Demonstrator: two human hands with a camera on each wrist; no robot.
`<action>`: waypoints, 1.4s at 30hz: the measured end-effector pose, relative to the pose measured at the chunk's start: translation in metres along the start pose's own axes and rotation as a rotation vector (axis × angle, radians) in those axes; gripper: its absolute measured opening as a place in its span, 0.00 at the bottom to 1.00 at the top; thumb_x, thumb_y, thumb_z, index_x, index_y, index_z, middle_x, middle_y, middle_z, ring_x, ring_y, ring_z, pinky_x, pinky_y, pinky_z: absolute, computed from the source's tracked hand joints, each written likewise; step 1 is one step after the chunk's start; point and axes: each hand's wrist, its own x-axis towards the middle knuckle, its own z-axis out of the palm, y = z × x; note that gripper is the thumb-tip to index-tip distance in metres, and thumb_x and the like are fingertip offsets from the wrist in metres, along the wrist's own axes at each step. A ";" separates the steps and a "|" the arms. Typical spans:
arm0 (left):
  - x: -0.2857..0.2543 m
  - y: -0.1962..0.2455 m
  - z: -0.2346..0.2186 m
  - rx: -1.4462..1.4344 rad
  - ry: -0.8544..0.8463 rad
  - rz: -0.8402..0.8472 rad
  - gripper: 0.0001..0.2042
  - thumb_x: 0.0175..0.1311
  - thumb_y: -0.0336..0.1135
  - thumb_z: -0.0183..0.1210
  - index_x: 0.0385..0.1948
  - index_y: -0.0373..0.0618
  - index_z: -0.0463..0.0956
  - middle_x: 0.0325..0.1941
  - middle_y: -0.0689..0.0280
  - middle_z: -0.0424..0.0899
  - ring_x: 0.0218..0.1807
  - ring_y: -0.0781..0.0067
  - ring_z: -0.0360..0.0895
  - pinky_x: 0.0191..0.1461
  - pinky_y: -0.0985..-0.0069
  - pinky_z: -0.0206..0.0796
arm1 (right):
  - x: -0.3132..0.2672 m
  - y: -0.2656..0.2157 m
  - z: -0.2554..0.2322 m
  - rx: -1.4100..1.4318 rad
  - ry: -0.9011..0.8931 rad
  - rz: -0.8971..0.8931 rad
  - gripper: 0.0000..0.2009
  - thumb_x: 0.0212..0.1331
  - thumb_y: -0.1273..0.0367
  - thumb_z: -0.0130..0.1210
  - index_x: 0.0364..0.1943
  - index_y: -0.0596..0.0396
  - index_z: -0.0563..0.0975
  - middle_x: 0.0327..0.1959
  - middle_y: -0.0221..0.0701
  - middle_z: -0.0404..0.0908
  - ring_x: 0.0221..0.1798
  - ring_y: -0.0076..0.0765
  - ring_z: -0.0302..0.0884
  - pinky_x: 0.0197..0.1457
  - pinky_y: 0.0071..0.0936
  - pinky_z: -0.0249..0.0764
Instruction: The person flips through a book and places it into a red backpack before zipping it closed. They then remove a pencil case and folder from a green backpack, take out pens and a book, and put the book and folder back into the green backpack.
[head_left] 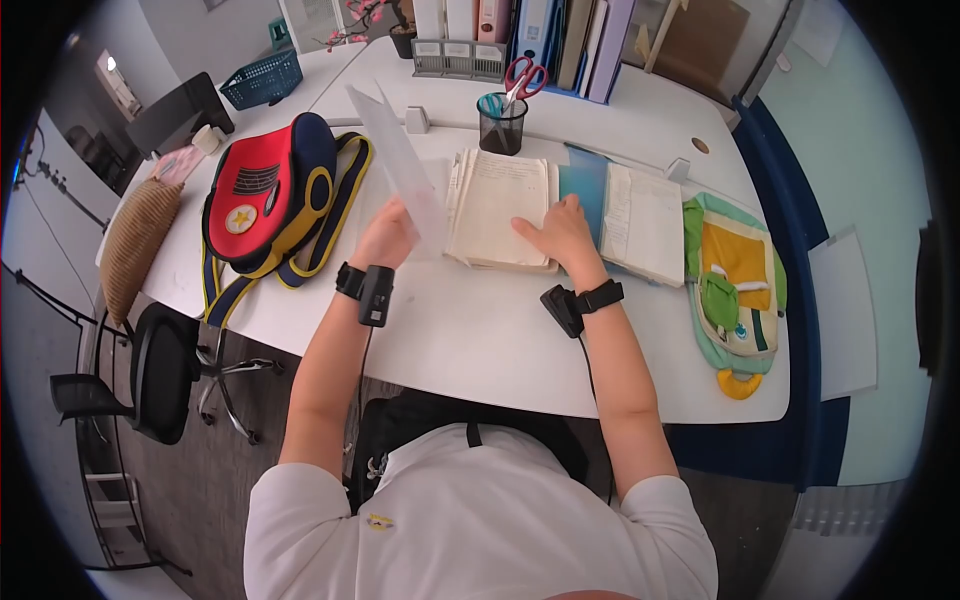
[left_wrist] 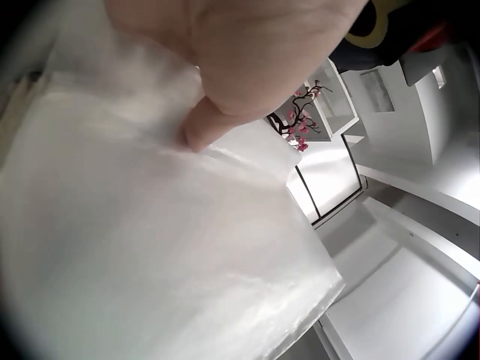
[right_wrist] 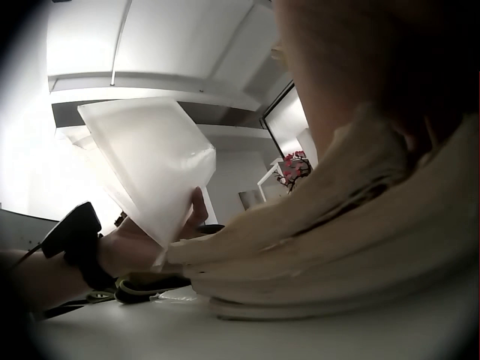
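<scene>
My left hand (head_left: pixel 388 235) holds a translucent white plastic folder (head_left: pixel 402 165) upright above the desk, left of the paper stack. In the left wrist view the thumb (left_wrist: pixel 204 124) presses on the folder's face. At the right edge of a thick stack of worn booklets (head_left: pixel 497 205) is my right hand (head_left: pixel 562 235), its thumb laid over the top pages. The right wrist view shows the booklets' (right_wrist: pixel 300 247) upper layers bent upward under that hand, its fingertips hidden in shadow. A blue folder (head_left: pixel 582 185) lies just beyond the right hand, with a second worn paper stack (head_left: pixel 642 225) beside it.
A red and navy backpack (head_left: pixel 265 195) stands on the desk (head_left: pixel 480 340) at left. A green and yellow bag (head_left: pixel 738 285) lies at right. Behind the papers are a mesh pen cup (head_left: pixel 501 130) with scissors (head_left: pixel 523 80) and a row of binders (head_left: pixel 540 40).
</scene>
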 end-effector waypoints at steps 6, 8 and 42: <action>0.008 -0.023 0.020 0.042 -0.022 -0.037 0.14 0.68 0.38 0.46 0.48 0.39 0.69 0.51 0.65 0.75 0.54 0.74 0.70 0.61 0.73 0.58 | 0.007 0.010 0.010 -0.006 0.139 -0.135 0.32 0.47 0.56 0.58 0.42 0.79 0.69 0.51 0.54 0.63 0.53 0.54 0.62 0.55 0.40 0.65; 0.005 -0.020 0.028 0.081 0.019 -0.046 0.12 0.67 0.36 0.48 0.45 0.40 0.70 0.47 0.65 0.76 0.51 0.74 0.71 0.58 0.76 0.60 | 0.014 0.019 0.018 -0.039 0.260 -0.267 0.29 0.45 0.61 0.60 0.43 0.76 0.69 0.53 0.53 0.63 0.53 0.55 0.62 0.56 0.41 0.64; -0.010 0.011 0.045 -0.107 -0.071 0.063 0.16 0.66 0.35 0.48 0.52 0.35 0.66 0.52 0.60 0.74 0.53 0.70 0.72 0.59 0.72 0.62 | -0.021 0.042 -0.106 1.459 0.270 -0.085 0.29 0.53 0.76 0.54 0.60 0.61 0.58 0.45 0.42 0.75 0.44 0.32 0.76 0.45 0.24 0.74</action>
